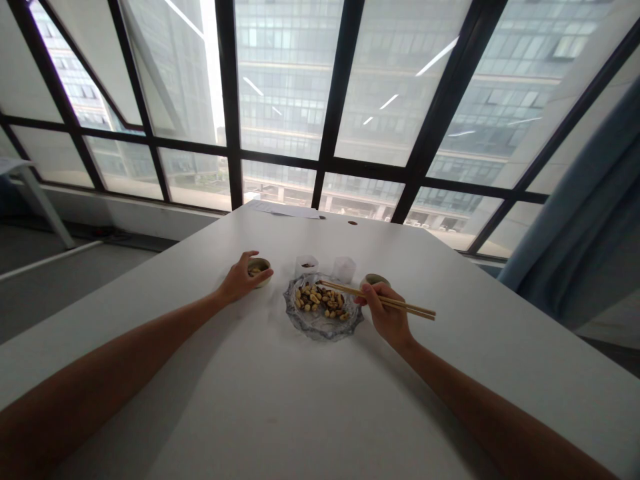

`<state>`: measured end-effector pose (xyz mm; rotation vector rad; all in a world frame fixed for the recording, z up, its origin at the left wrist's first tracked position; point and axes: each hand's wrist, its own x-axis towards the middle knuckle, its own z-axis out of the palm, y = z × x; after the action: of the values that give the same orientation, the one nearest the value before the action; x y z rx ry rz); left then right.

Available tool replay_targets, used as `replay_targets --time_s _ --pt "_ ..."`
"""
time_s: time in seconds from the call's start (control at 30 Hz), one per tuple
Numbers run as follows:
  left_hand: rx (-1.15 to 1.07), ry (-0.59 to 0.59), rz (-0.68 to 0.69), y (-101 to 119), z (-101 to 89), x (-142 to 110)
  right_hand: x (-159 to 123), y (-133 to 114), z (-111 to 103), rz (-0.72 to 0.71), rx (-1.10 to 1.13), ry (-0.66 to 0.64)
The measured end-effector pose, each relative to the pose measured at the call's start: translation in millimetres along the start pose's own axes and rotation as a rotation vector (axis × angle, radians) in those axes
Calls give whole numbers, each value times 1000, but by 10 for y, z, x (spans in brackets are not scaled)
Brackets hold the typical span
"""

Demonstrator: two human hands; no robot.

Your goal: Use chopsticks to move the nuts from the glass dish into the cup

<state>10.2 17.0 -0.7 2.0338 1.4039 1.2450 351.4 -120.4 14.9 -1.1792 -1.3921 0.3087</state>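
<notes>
My right hand [387, 313] is closed around a pair of wooden chopsticks [407, 308]. Their tips reach over the far part of a clear, scalloped glass plate [323, 330], where a small dark piece seems to sit at the tips. Mixed nuts or beans [320, 301], pale and brown, lie in the plate. My left hand [243, 277] grips the rim of a small bowl [261, 275] that holds some pale pieces. Another small bowl [375, 278] stands behind my right hand and is partly hidden by it.
Beyond the plate stand two small white cups [307, 265], the left one with dark bits inside. Papers [283, 209] and a brown round object [353, 223] lie at the far end of the white table [270, 400]. A blue curtain [580, 220] hangs at right, near large windows.
</notes>
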Motion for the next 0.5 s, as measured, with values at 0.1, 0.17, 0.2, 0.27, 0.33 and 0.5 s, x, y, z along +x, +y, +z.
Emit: replay_targets --time_s 0.1,0.17,0.2,0.27,0.33,0.5 --pt "-4 -25 -20 -16 -3 2 0 49 15 70 88 56" --pt "0 -46 -34 -26 -3 9 -5 74 15 104 129 78" --pt "5 -53 -39 -30 -2 13 -10 82 12 118 145 85" --pt "18 -61 -47 -31 -2 22 -23 87 6 143 173 95" --pt "32 -66 -56 -24 -5 27 -40 82 3 166 202 110" --pt "46 -111 -43 4 -19 26 -67 86 17 247 286 140"
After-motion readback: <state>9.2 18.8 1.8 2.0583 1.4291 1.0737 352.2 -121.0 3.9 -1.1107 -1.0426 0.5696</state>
